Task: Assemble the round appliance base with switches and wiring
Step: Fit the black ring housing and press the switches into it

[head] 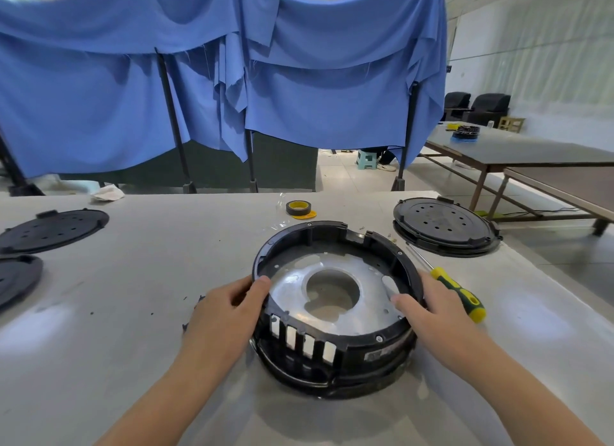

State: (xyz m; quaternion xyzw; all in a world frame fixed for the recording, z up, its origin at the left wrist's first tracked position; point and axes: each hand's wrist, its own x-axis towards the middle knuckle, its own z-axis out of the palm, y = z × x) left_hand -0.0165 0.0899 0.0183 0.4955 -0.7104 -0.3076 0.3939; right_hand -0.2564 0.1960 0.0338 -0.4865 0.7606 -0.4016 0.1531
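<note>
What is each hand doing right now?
Left hand: closed on the round base rim.
Right hand: closed on the same base, opposite side.

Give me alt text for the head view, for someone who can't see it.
Two bare hands, left hand and right hand, grip opposite sides of a round black appliance base with a silver metal plate inside, on a grey table. A yellow-green screwdriver lies right; a tape roll behind.

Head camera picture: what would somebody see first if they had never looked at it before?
First, the big round black base in the middle of the grey table, with a shiny metal plate inside and a left hand and right hand gripping its sides. Next, the blue cloth hanging behind, then the yellow-green screwdriver right of the base.
</note>
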